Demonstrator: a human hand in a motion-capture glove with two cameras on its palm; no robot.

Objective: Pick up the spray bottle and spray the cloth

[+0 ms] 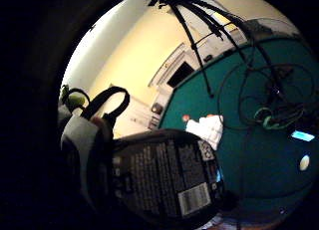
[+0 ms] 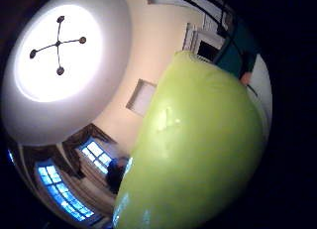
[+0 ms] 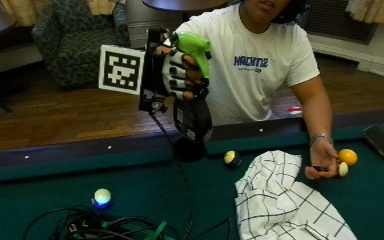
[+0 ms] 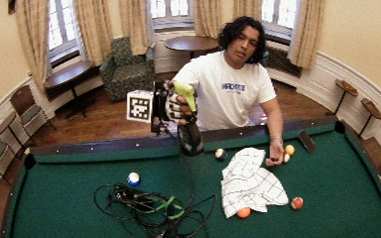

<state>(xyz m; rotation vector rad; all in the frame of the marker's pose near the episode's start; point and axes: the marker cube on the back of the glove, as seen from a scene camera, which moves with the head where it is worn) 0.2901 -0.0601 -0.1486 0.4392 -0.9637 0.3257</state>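
- spray bottle: dark body, lime-green trigger head, held up in the air over the near rail of the counter, nozzle end toward the camera
- gloved right hand has its fingers curled round the bottle's neck just under the green head
- little finger side palm view: bottle's printed label and barcode right against the palm
- thumb side palm view: green head fills most of it
- cloth: white with a thin black grid, crumpled on the green felt, below and well apart from the bottle
- bare left hand rests on the felt just beside the cloth, touching an orange ball
- more balls and a cable tangle on the felt
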